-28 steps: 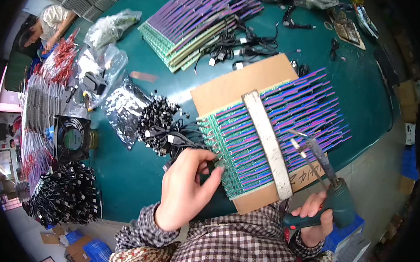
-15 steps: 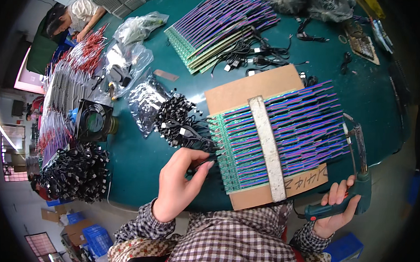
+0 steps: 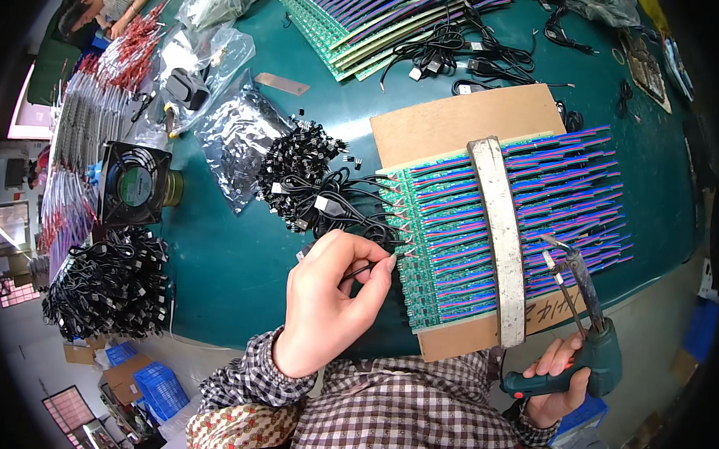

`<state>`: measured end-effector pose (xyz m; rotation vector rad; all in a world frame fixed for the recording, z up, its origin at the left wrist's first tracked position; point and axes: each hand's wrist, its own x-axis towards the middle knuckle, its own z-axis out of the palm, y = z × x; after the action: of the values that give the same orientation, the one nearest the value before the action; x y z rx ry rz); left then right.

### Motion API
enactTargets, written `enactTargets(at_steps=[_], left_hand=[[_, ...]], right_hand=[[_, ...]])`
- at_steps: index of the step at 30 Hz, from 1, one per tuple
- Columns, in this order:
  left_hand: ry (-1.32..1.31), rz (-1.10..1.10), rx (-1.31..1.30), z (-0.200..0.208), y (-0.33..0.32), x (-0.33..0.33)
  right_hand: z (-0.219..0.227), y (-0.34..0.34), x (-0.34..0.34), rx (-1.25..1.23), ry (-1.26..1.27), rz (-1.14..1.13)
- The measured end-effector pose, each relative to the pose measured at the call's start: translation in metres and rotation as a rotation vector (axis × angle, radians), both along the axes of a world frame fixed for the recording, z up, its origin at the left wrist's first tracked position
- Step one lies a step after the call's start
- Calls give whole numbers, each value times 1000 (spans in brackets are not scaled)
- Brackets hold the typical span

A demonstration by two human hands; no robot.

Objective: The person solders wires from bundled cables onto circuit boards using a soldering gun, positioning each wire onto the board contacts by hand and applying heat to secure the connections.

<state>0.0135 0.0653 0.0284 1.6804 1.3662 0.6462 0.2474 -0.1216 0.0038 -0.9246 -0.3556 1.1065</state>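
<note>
My left hand [image 3: 332, 295] is closed in a pinch on a thin black cable [image 3: 361, 271], beside the left edge of a panel of green circuit boards [image 3: 418, 279]. Rows of blue, red and black wires [image 3: 574, 186] run rightward from the boards. A worn whitish metal bar [image 3: 499, 239] lies across them, over a cardboard sheet [image 3: 468, 121]. Several black USB cables [image 3: 340, 208] reach the upper part of the boards' left edge. My right hand [image 3: 557, 374] grips a dark green soldering gun [image 3: 606, 360] by its handle; the tip hangs over the wires, right of the bar.
Small black parts [image 3: 298, 162] are heaped by a clear plastic bag [image 3: 238, 151]. At left stand a black fan [image 3: 135, 184] and a pile of black cables [image 3: 108, 286]. More wired boards [image 3: 344, 31] are stacked at the back. Another person [image 3: 116, 1] bends over the far left.
The view has shifted. My left hand has moved right and up toward the boards' edge with the cable. The soldering gun's tip has swung left over the wires.
</note>
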Motion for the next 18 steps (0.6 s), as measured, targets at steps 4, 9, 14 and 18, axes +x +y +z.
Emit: enactTargets(at_steps=[4, 9, 14, 18], left_hand=[[79, -46, 35, 9, -3, -3], [238, -197, 393, 55, 9, -12], [63, -412, 553, 70, 89, 74], [268, -577, 637, 0, 182, 155]], right_hand=[[7, 4, 4, 46, -65, -43], [7, 30, 24, 126, 102, -218], [10, 23, 39, 167, 171, -262], [19, 9, 42, 218, 208, -112]])
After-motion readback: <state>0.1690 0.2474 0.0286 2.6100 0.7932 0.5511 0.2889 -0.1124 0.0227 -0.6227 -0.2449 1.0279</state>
